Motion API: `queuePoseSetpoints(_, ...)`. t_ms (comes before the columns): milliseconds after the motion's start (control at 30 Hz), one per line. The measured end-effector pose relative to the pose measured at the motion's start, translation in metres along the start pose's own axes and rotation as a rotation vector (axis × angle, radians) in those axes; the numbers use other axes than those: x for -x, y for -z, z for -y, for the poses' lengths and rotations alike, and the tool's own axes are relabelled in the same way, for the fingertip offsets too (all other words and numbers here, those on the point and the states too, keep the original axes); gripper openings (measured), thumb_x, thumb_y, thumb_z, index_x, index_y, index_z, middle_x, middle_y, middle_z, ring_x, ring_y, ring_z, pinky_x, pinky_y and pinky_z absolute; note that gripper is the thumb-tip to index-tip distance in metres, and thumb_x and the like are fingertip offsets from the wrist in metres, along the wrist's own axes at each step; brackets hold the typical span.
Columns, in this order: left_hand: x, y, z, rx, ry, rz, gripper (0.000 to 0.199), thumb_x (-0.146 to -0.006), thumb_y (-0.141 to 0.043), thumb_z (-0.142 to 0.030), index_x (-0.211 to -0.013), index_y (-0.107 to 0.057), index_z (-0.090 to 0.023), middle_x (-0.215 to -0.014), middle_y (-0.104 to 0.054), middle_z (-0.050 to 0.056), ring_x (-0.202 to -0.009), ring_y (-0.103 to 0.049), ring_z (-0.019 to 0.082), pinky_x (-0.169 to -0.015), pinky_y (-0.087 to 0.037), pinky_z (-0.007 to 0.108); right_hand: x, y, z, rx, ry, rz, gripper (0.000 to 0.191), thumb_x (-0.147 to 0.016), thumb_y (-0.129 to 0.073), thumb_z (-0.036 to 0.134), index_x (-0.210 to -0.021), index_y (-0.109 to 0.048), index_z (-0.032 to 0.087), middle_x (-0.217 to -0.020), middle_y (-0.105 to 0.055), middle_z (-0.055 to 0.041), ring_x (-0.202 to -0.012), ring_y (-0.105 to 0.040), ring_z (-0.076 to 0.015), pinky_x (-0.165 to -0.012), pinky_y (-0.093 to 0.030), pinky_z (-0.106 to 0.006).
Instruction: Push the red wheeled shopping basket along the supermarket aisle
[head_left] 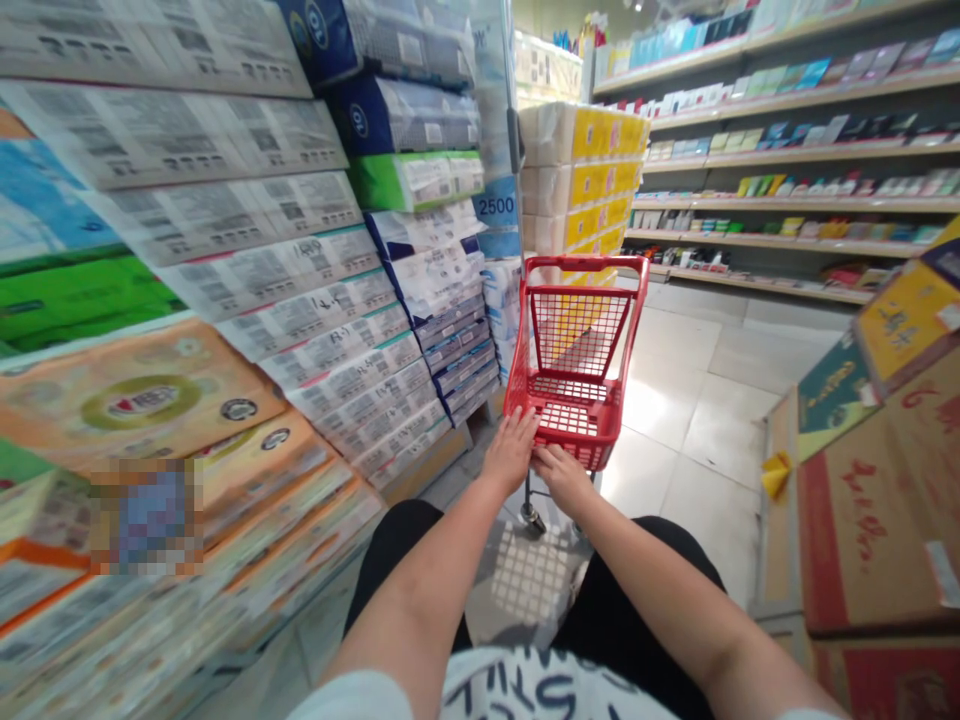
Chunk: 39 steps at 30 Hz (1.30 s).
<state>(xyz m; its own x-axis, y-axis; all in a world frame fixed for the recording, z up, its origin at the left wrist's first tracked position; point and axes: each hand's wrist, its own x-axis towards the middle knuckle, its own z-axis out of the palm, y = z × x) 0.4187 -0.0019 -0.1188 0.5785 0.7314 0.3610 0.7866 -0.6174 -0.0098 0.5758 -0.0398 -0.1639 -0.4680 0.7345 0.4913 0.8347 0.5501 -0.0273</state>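
Observation:
A small red shopping cart (577, 445) with a grid basket stands on the tiled floor in front of me, its handle at the far side. My left hand (511, 448) rests on the near left corner of the basket rim, fingers over the edge. Right beside it, my right hand (561, 475) holds the near rim with bent fingers. The basket shows nothing inside. Below it a caster wheel and part of the metal frame are visible between my knees.
Tall stacks of packaged tissue (300, 250) line the left side. Yellow and white packs (592, 180) rise behind the cart. Shelves of small goods (787, 160) run along the back right. Cardboard boxes (862, 540) are piled at the right edge.

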Motion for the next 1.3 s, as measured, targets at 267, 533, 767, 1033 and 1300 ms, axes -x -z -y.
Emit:
queuePoseSetpoints(267, -0.001, 0.003, 0.013, -0.006, -0.001, 0.008, 0.060, -0.091, -0.041, -0.015, -0.149, -0.027, -0.015, -0.155, -0.029, 0.009, -0.147, -0.011, 0.024, -0.117, -0.025, 0.046, 0.005, 0.001, -0.006, -0.024, 0.052, -0.069, 0.027, -0.094, -0.048, 0.015, -0.111, -0.068, 0.020, -0.114, -0.063, -0.0081, -0.107, -0.053, -0.0207, -0.088, -0.049, -0.032)
queuePoseSetpoints(533, -0.003, 0.005, 0.029, -0.040, 0.055, 0.065, 0.063, -0.085, -0.037, -0.005, -0.147, -0.026, -0.006, -0.154, -0.027, 0.017, -0.146, -0.015, 0.024, -0.117, -0.026, 0.043, 0.003, 0.005, -0.006, -0.046, 0.085, -0.132, 0.030, -0.093, -0.048, 0.014, -0.116, -0.066, 0.019, -0.120, -0.062, -0.0097, -0.114, -0.052, -0.0218, -0.096, -0.049, -0.035)
queuePoseSetpoints(767, -0.004, 0.007, 0.035, -0.032, 0.082, 0.101, 0.064, -0.084, -0.038, -0.007, -0.147, -0.027, -0.009, -0.155, -0.027, 0.015, -0.146, -0.012, 0.023, -0.118, -0.024, 0.043, 0.000, 0.005, -0.003, -0.048, 0.068, 0.015, 0.033, -0.093, -0.047, 0.014, -0.121, -0.064, 0.021, -0.123, -0.060, -0.0095, -0.113, -0.052, -0.0216, -0.093, -0.050, -0.035)
queuePoseSetpoints(1033, -0.006, 0.008, 0.032, -0.032, 0.094, 0.099, 0.064, -0.084, -0.040, -0.009, -0.147, -0.029, -0.010, -0.154, -0.030, 0.015, -0.146, -0.016, 0.023, -0.118, -0.024, 0.042, 0.001, -0.001, 0.001, -0.054, 0.055, 0.085, 0.033, -0.093, -0.045, 0.012, -0.116, -0.066, 0.020, -0.122, -0.061, -0.0102, -0.111, -0.053, -0.0210, -0.092, -0.049, -0.035)
queuePoseSetpoints(1300, -0.007, 0.009, 0.031, -0.036, 0.098, 0.112, 0.065, -0.082, -0.035, -0.005, -0.147, -0.030, -0.009, -0.153, -0.031, 0.014, -0.145, -0.017, 0.023, -0.117, -0.025, 0.042, 0.004, 0.006, 0.000, 0.024, -0.049, 0.204, 0.028, -0.090, -0.048, 0.010, -0.107, -0.069, 0.016, -0.112, -0.064, -0.0132, -0.108, -0.053, -0.0227, -0.089, -0.046, -0.034)
